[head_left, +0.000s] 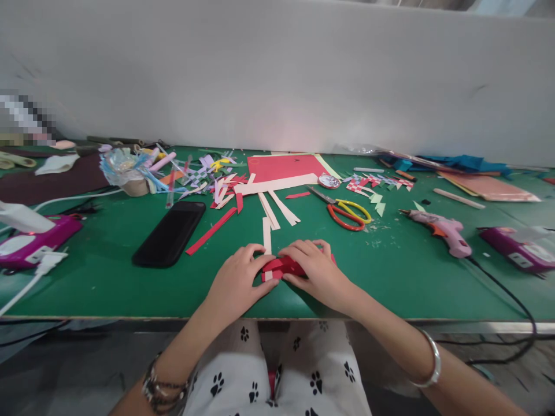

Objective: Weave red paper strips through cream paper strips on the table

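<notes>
Both hands rest near the front edge of the green table. My left hand and my right hand press with curled fingers on red paper strips woven with a cream strip that runs away from me. The fingers pinch the red strips from both sides. Most of the woven piece is hidden under my right hand.
A black phone lies left of the hands, with a loose red strip beside it. Scissors, a pink glue gun, red card, cream strips and paper scraps lie behind. Purple devices sit at both sides.
</notes>
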`<state>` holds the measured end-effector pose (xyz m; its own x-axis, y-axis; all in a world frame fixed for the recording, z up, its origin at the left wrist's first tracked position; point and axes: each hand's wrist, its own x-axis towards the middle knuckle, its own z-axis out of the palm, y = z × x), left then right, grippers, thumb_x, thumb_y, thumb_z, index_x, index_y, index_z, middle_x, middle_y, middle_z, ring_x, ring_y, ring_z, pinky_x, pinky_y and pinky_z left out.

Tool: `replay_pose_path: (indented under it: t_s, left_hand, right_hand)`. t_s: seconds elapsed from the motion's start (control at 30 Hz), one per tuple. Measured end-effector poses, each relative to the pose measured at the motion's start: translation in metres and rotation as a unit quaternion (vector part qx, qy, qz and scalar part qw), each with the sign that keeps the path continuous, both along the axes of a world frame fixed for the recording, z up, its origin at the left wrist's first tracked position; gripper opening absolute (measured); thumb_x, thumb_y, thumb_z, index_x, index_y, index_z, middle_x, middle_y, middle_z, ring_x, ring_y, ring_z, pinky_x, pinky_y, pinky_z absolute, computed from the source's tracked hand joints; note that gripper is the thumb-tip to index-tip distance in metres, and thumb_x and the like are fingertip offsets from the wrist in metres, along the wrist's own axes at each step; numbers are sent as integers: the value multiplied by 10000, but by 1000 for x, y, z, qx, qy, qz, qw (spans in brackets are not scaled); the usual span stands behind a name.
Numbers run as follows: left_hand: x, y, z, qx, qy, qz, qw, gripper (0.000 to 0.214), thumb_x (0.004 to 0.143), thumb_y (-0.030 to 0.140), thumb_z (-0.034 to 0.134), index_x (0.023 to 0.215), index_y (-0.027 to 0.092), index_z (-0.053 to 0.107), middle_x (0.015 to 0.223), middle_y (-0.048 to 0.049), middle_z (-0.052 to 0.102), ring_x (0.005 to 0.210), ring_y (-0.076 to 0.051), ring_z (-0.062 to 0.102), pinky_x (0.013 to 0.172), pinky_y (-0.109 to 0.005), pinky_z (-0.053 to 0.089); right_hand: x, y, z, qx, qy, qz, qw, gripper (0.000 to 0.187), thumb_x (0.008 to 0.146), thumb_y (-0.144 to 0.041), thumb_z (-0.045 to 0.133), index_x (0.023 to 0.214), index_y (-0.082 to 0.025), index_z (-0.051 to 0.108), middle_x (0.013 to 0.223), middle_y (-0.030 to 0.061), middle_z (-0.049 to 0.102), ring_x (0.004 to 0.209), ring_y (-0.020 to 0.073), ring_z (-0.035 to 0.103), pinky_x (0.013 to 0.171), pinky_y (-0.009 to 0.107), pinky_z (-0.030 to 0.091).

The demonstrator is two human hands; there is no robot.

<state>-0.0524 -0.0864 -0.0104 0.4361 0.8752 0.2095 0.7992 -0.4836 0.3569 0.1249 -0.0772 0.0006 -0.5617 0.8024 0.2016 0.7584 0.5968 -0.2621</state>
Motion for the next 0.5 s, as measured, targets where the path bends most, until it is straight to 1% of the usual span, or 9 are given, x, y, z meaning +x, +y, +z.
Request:
replay_pose_path:
  t_s: [0.07, 0.17, 0.27, 0.33, 0.5]
  left_hand:
    - [0, 0, -1, -3, 2, 3, 1000, 291, 764, 337, 502, 1013, 197, 558, 1030, -75, 508, 910, -222, 507, 741, -366, 444]
    - [-1, -1, -3, 0, -3, 4, 1000, 290, 772, 327, 496, 1027, 201, 554, 1037, -69, 506, 895, -209, 507, 744, -362, 441]
    - [-2, -1, -5, 5, -5, 4, 1000, 291, 778, 338, 489, 1027, 203, 557, 1041, -68, 507, 889, -206, 504, 734, -355, 443]
    - [-2, -2, -5, 7, -4, 6, 1000, 284, 786, 335, 475, 1024, 204, 559, 1043, -68, 509, 885, -205, 505, 726, -351, 445]
    - [-1, -2, -3, 14, -1, 9, 1000, 270, 792, 311, 465, 1017, 204, 568, 1029, -68, 519, 868, -203, 514, 705, -346, 450]
  right_hand:
    - [-3, -3, 0, 23, -1, 7, 1000, 193, 799, -248, 475, 985, -230, 525, 970, 33, 560, 891, 163, 489, 830, 356, 211]
    - [-5, -13, 0, 85, -17, 11, 996, 169, 833, -260, 422, 925, -241, 563, 977, 29, 573, 893, 161, 494, 845, 378, 183]
    - [-3, -25, -4, 148, -42, -8, 988, 235, 846, -326, 387, 965, -230, 565, 1048, 49, 570, 943, 187, 478, 857, 402, 168]
    - [0, -31, -8, 153, -63, -21, 986, 291, 847, -374, 364, 1016, -232, 554, 1111, 55, 551, 981, 202, 459, 874, 417, 160]
    - [6, -36, -14, 119, -87, -39, 988, 357, 859, -416, 295, 1097, -272, 519, 1200, 47, 498, 1042, 213, 424, 879, 435, 184]
